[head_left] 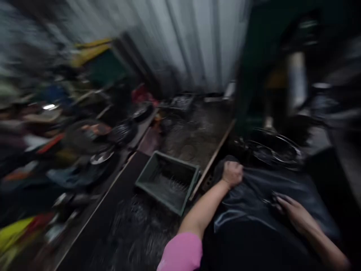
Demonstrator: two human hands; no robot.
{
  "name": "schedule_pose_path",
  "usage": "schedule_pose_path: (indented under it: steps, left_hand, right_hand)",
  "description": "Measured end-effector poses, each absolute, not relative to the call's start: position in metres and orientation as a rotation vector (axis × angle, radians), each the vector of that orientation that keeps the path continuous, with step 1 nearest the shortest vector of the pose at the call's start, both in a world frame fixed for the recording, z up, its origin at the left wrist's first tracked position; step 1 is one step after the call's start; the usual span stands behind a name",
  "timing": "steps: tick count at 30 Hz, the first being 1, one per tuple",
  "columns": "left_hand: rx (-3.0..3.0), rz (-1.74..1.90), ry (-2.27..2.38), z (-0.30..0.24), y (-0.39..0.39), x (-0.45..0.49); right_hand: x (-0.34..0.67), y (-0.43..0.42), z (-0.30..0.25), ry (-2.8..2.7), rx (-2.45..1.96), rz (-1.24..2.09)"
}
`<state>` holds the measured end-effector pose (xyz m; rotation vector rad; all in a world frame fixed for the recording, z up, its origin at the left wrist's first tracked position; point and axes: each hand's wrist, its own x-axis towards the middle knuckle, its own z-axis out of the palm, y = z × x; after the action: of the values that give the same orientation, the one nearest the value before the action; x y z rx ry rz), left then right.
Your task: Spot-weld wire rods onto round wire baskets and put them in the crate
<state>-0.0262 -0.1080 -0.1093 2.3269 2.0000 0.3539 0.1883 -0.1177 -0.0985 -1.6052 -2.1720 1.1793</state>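
Note:
My left hand is closed in a fist and rests at the upper edge of a dark, shiny cloth spread over my lap. Whatever that fist may hold is hidden. My right hand is above the same cloth, with its fingers closed around a small dark object that has a faint metallic glint. Motion blur keeps me from telling its kind. A pink sleeve covers my left upper arm.
A green-grey plastic crate sits on the floor left of my arm, beside a wooden strip. Cluttered tools and parts fill a bench at left. A round metal-rimmed container and green machinery stand at right, before a corrugated wall.

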Motion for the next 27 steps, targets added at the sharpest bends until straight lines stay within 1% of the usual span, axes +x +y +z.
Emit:
schedule_pose_path:
  steps: [2,3,4,6,8,12,16,21,23,27]
  left_hand:
    - [2.337,0.439,2.027,-0.119,-0.103,-0.025]
    - [2.343,0.478,2.04,-0.123,-0.101,-0.026]
    - [2.354,0.507,2.049,-0.126,-0.1,-0.027]
    - [2.369,0.535,2.065,-0.128,-0.101,-0.028]
    - [2.373,0.527,2.079,-0.128,-0.103,-0.027]
    - [2.362,0.517,2.088,-0.129,-0.105,-0.025]
    - [2.362,0.547,2.081,-0.131,-0.103,-0.025]
    - [2.351,0.524,2.076,-0.131,-0.104,-0.025]
    - [2.344,0.513,2.075,-0.131,-0.104,-0.025]
    - [2.334,0.514,2.071,-0.132,-0.103,-0.025]
  right_hand:
    - [0.214,-0.136,-0.105,-1.62,-1.663,1.577]
    - [0.221,-0.139,-0.108,-1.377,-1.626,1.697]
    - [0.225,-0.139,-0.109,-1.221,-1.595,1.759]
    - [0.229,-0.134,-0.108,-1.152,-1.603,1.76]
    - [0.233,-0.13,-0.105,-1.268,-1.658,1.671]
    - [0.242,-0.129,-0.108,-1.667,-1.701,1.395]
    - [0.244,-0.131,-0.127,-1.988,-1.69,1.291]
    - [0.237,-0.129,-0.141,-2.169,-1.729,1.132]
    - [0.235,-0.127,-0.136,-2.199,-1.758,1.118]
    - [0.245,-0.117,-0.113,-2.175,-1.856,1.198]
